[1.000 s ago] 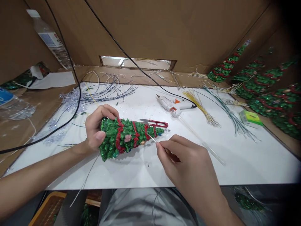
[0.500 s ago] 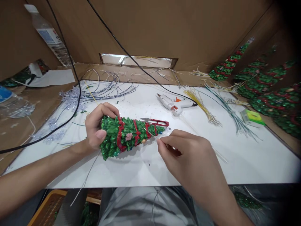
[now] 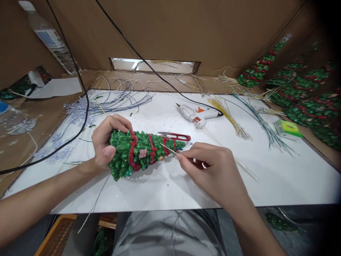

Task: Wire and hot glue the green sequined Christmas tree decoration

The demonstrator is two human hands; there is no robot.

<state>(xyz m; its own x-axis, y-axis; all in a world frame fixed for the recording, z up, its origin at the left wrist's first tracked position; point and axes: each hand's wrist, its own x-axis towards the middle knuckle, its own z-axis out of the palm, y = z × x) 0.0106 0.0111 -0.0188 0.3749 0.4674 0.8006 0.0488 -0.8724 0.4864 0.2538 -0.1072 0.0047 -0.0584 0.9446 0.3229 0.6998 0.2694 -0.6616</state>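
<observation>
On its side above the white board lies a small green Christmas tree ornament (image 3: 142, 142) with red garland, its tip pointing right. My left hand (image 3: 108, 144) grips its wide base, thumb on the near side. A pale wire (image 3: 94, 204) hangs down from near that base. In my right hand (image 3: 206, 161), thumb and forefinger pinch a thin needle-like metal rod (image 3: 169, 148), whose point reaches the tree's upper part; whether it touches or enters the surface I cannot tell. Just behind the tree lie red-handled thread snips (image 3: 177, 136).
A white glue gun (image 3: 197, 114) with a black cable lies behind. Bundles of yellow wires (image 3: 230, 119) and green wires (image 3: 262, 122), plus a green-yellow box (image 3: 288, 129), are at right. More trees (image 3: 262, 67) stand against the cardboard wall. Blue wires (image 3: 119, 101) lie at left.
The view has shifted slightly. Both hands keep their grips on the tree and the rod. The rod's point still sits by the tree's upper part, with its angle slightly changed.
</observation>
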